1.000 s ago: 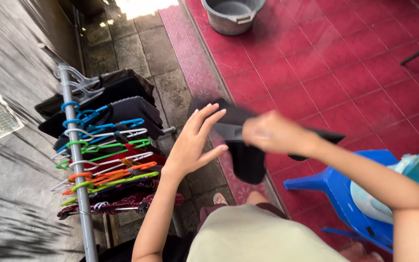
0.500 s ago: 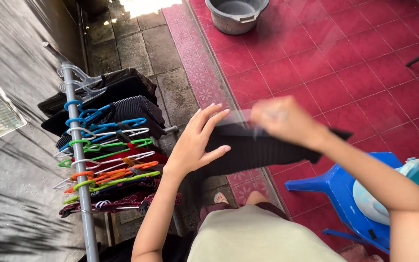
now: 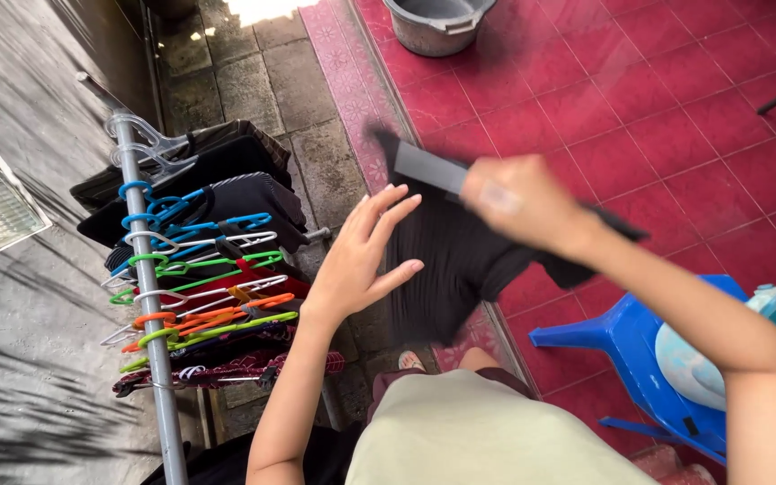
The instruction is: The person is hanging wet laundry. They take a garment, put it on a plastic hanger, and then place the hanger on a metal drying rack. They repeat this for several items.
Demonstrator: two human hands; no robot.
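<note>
My right hand (image 3: 515, 199) grips the top edge of a black ribbed garment (image 3: 446, 260), which hangs down in front of me, blurred by motion. My left hand (image 3: 363, 256) is held flat with its fingers spread, its fingertips at the garment's left edge. Left of my hands a grey metal rail (image 3: 143, 287) carries several coloured plastic hangers (image 3: 199, 292) with dark and patterned clothes on them.
A blue plastic chair (image 3: 644, 355) at the right holds a basket of pale items (image 3: 765, 328). A grey bucket (image 3: 433, 22) stands on the red tiled floor (image 3: 639, 99) at the top. Grey paving (image 3: 253, 90) runs beside the rail.
My right hand has shaken the black garment: it went from bunched, to stretched sideways, to hanging lower and more unfolded. My left hand has barely moved.
</note>
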